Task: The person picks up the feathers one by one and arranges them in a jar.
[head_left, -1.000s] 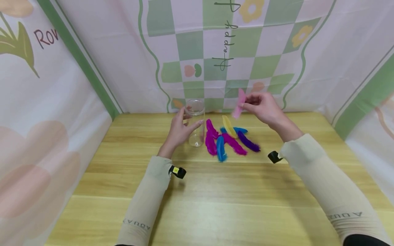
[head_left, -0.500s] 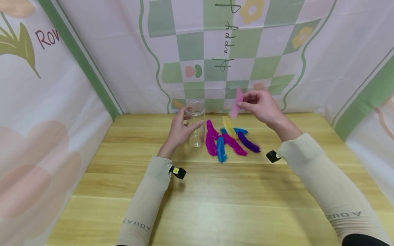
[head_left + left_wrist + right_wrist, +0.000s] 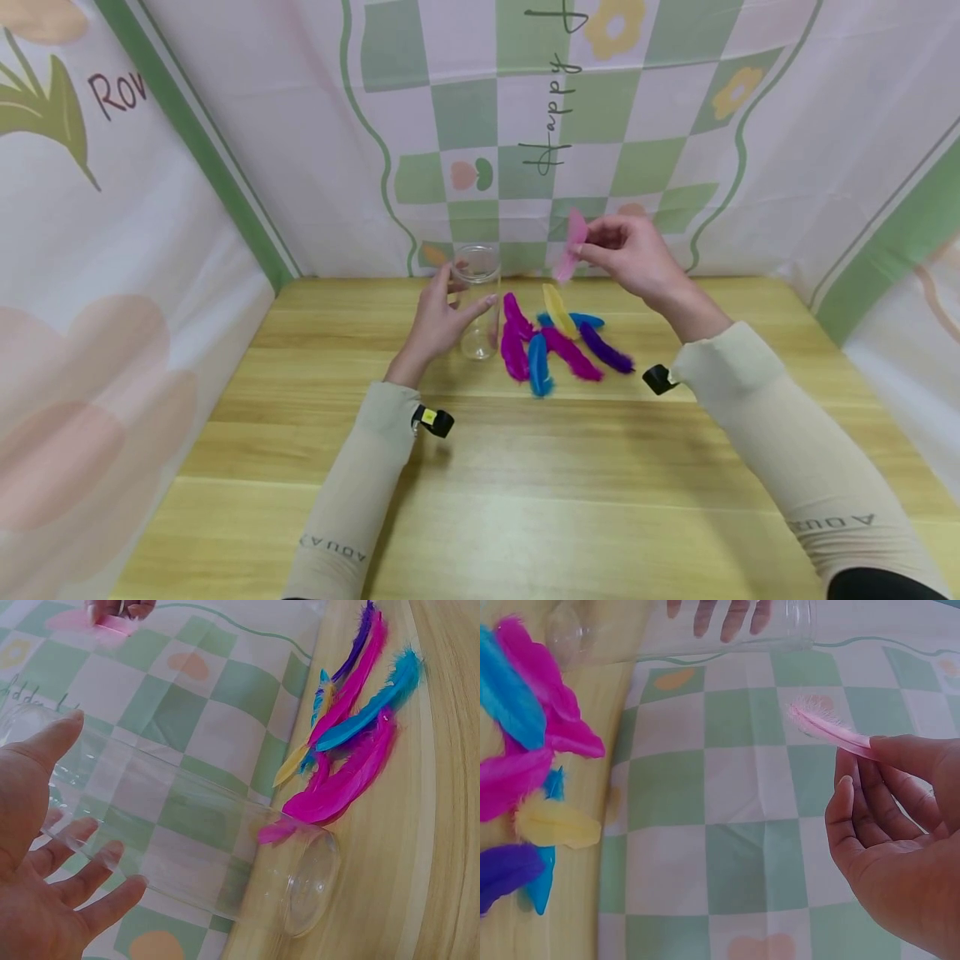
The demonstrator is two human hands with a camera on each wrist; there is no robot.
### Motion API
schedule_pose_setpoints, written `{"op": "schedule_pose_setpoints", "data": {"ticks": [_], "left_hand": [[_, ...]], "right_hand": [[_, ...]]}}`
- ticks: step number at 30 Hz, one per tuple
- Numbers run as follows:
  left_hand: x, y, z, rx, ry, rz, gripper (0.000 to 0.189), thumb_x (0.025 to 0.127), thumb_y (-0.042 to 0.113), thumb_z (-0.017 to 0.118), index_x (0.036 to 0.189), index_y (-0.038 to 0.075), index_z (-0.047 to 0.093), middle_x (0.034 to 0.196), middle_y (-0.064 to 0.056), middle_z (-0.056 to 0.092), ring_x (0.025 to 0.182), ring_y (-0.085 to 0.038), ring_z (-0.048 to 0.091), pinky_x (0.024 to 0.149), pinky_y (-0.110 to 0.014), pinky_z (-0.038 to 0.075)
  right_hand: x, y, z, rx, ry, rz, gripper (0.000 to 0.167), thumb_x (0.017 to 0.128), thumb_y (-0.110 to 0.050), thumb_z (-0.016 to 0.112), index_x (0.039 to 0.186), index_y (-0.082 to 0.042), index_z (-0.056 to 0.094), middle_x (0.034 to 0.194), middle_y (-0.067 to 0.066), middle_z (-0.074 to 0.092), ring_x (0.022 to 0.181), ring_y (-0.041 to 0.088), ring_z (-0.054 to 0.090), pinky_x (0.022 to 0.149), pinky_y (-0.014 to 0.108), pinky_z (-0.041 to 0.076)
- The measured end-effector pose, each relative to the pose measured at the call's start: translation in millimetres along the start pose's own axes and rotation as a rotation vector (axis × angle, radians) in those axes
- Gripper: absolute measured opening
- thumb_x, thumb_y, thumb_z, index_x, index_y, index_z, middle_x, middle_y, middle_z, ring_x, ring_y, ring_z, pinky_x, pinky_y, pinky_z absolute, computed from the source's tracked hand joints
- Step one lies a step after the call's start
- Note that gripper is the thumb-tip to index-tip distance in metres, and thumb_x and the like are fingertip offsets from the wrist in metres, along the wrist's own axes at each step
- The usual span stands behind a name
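Head view, upper centre-right: the right hand (image 3: 633,254) is pinching a pink feather (image 3: 574,233), probably light and soft. Left wrist view, lower left: the left hand (image 3: 41,900) is gripping a likely slippery transparent jar (image 3: 187,821). Right wrist view, right: the pinch is sitting on the shaft (image 3: 847,738), probably the firmest hold.

A clear, cylindrical jar (image 3: 480,337) stands upright near the wooden surface's far edge (image 3: 360,282); a pale-pink feather (image 3: 567,262) tilts in midair near that edge.

Wood-grain tabletop (image 3: 487,500), bearing one upright clear jar (image 3: 478,335) and, just beside it, partly overlapping: three magenta feathers (image 3: 513,354), two blue feathers (image 3: 538,367), one yellow feather (image 3: 558,309), one dark purple feather (image 3: 606,347).
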State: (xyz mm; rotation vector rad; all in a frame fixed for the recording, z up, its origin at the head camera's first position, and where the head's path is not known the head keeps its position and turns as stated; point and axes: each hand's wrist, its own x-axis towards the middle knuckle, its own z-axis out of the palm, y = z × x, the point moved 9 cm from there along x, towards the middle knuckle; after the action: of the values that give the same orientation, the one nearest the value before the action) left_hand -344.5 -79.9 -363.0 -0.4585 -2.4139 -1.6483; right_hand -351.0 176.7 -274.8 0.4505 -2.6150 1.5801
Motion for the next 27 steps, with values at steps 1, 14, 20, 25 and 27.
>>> {"op": "schedule_pose_setpoints", "data": {"ticks": [1,14,20,25,27], "left_hand": [[0.1,0.0,0.0,0.001,0.000,-0.001,0.076,0.089,0.042,0.080,0.149,0.011,0.044,0.144,-0.009,0.053,0.125,-0.035,0.056,0.103,-0.058,0.051],[-0.2,-1.5,0.4,-0.008,-0.004,-0.012,0.076,0.089,0.041,0.081,0.148,0.012,0.044,0.144,-0.009,0.053,0.128,-0.040,0.055,0.103,-0.060,0.049],[-0.7,-0.4,0.6,-0.005,-0.003,-0.012,0.075,0.089,0.041,0.081,0.148,0.012,0.044,0.143,-0.009,0.053,0.127,-0.038,0.055,0.103,-0.059,0.050],[-0.6,0.6,0.3,-0.003,0.003,-0.010,0.075,0.089,0.041,0.080,0.148,0.012,0.045,0.143,-0.009,0.054,0.125,-0.033,0.057,0.103,-0.059,0.050],[-0.5,0.6,0.3,0.000,0.004,-0.011,0.075,0.089,0.042,0.080,0.148,0.012,0.045,0.143,-0.008,0.054,0.124,-0.030,0.057,0.103,-0.058,0.050]], "right_hand": [[0.5,-1,0,0.004,-0.001,-0.006,0.028,0.097,-0.023,0.073,0.113,0.000,0.073,0.095,0.004,0.073,0.082,0.016,0.062,0.065,0.025,0.048],[3.4,-14,3,0.017,0.004,-0.057,0.025,0.097,-0.020,0.073,0.109,0.001,0.073,0.094,0.006,0.074,0.079,0.016,0.066,0.067,0.024,0.054],[3.9,-16,4,0.020,0.015,-0.043,0.026,0.097,-0.022,0.073,0.111,-0.001,0.073,0.096,0.005,0.074,0.082,0.017,0.066,0.068,0.024,0.054],[5.8,-19,5,0.027,0.023,-0.039,0.027,0.097,-0.024,0.073,0.113,-0.002,0.072,0.098,0.004,0.074,0.084,0.017,0.066,0.070,0.024,0.054],[6.4,-21,5,0.025,0.027,-0.040,0.027,0.097,-0.024,0.073,0.113,-0.002,0.073,0.097,0.003,0.074,0.084,0.017,0.066,0.070,0.024,0.054]]}}
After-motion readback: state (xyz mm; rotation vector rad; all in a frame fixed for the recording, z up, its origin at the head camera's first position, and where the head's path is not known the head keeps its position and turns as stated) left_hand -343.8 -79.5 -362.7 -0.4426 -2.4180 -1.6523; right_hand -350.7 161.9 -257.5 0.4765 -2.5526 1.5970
